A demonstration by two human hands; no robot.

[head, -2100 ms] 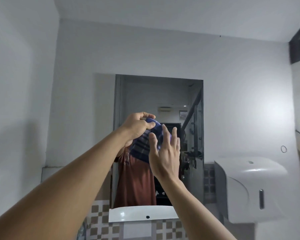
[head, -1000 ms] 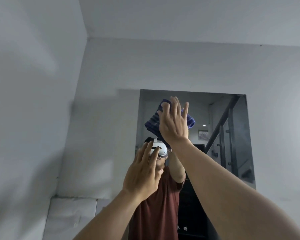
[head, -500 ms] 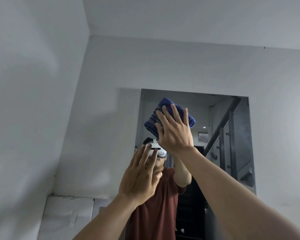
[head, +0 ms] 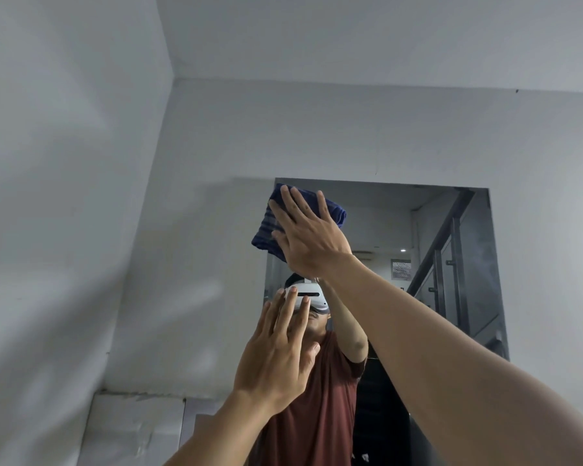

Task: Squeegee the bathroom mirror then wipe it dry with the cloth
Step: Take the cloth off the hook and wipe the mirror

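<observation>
The bathroom mirror [head: 418,230] is a frameless rectangle on the white wall ahead. A folded dark blue cloth [head: 266,230] lies flat against the mirror's top left corner. My right hand [head: 308,237] presses on it with the palm flat and the fingers spread. My left hand [head: 278,351] is lower, raised in front of the mirror's left part, fingers straight and apart, holding nothing. Whether it touches the glass I cannot tell. No squeegee is in view.
The mirror reflects a person in a red-brown shirt and a dark stair railing [head: 451,250]. A white wall [head: 64,230] closes in on the left, meeting the mirror wall at a corner. A pale ledge [head: 132,428] runs at lower left.
The view tilted up from the sink and dispenser. The cloth passed from both hands to my right hand, which slid it up and left to the mirror's top corner. My left hand let go.
</observation>
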